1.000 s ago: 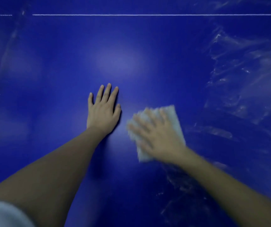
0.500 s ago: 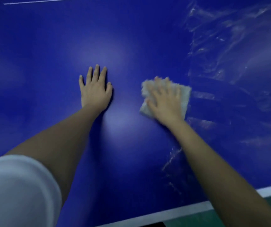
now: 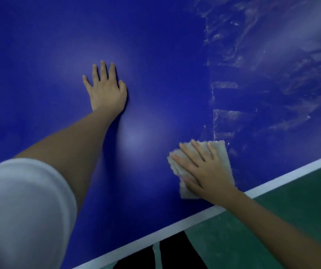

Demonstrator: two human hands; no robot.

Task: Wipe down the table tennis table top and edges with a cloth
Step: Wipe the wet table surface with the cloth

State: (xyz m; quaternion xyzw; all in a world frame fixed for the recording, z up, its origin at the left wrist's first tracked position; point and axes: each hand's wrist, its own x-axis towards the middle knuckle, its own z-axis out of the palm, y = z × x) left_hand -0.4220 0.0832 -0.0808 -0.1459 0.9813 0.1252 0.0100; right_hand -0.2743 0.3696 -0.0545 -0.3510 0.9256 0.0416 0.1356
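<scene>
Sliding cloth (image 3: 222,156) back toward table edge (image 3: 155,234), left hand (image 3: 106,90) unmoved

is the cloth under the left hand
No, the cloth lies under the right hand; the left hand rests flat on the bare table top.

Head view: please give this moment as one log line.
right hand: presses folded white cloth | left hand: flat on blue table top | cloth: near white edge line

Both palms down, reaching forward.
Left hand (image 3: 106,90) lies flat farther out, fingers straight; right hand (image 3: 204,171) sits nearer the body, fingers splayed flat.
</scene>
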